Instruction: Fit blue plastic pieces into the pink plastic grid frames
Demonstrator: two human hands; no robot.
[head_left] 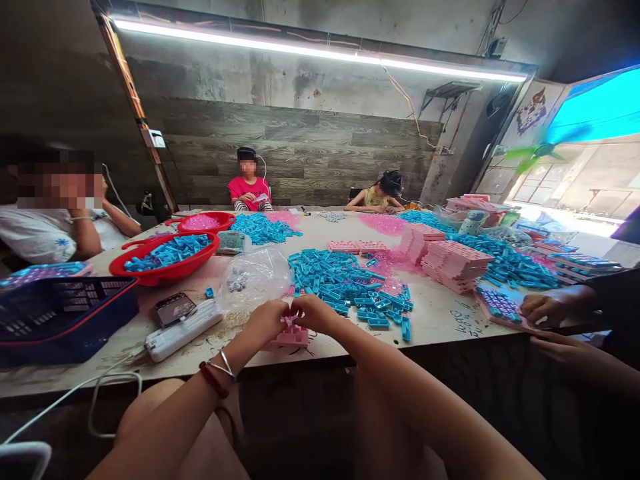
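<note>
My left hand [267,319] and my right hand [315,312] meet over the near edge of the table [440,320], fingertips pinched together on a small pink plastic part [290,321]. Just under them lies a pink plastic piece [291,337] on the tabletop. A pile of blue plastic parts [345,283] lies right behind my right hand. A clear plastic bag [253,275] with small grey bits sits behind my left hand. Bracelets circle my left wrist.
A white power bank [183,330] with a cable, a phone [173,308], a blue basket [65,313] and two red bowls [165,257] stand at left. Stacks of pink trays [453,263] lie at right. Another person's hands [543,310] work at right; three people sit farther off.
</note>
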